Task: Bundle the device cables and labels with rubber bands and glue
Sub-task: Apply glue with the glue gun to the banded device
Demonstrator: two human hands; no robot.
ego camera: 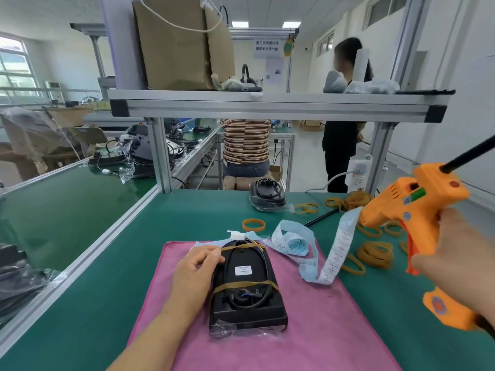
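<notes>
Loose rubber bands (375,254) and a curling label strip (340,253) lie right of the pink cloth (321,317). On the cloth sits the black device (245,285), two bands around it. The left hand (195,269) rests curled against its left edge; I cannot tell if it pinches anything. The right hand (455,253) grips an orange glue gun (409,210), held aloft.

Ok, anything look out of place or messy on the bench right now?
The label strip lies unrolled and trails loose across the green mat toward the glue gun in the right hand. Rubber bands lie scattered there too. The device looks neatly banded.
</notes>
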